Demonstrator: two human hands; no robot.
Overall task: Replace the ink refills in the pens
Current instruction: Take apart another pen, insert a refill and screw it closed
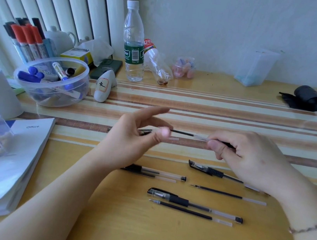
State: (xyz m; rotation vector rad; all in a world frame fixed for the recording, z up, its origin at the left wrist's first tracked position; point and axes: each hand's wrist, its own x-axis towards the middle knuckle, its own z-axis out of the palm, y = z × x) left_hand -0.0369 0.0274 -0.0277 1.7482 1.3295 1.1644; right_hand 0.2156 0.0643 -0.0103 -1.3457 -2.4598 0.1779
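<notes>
My right hand (250,159) grips a clear pen barrel (202,137) above the striped mat. A black ink refill (182,132) sticks out of the barrel to the left. My left hand (137,137) pinches the refill's free end between thumb and middle finger, with the index finger stretched out. Another refill (172,138) lies on the mat behind my left hand. Nearer to me lie two capped black pens (205,169) (194,204), two loose refills (226,194) (189,211), and an open barrel with refills (156,174).
A clear bowl of markers (51,82), a marker cup (28,40) and an "Office" book (4,169) with a small pin box fill the left. Two plastic bottles (133,45) (157,64) stand and lie at the back. A clear tub (254,66) and a black pouch (307,98) sit back right.
</notes>
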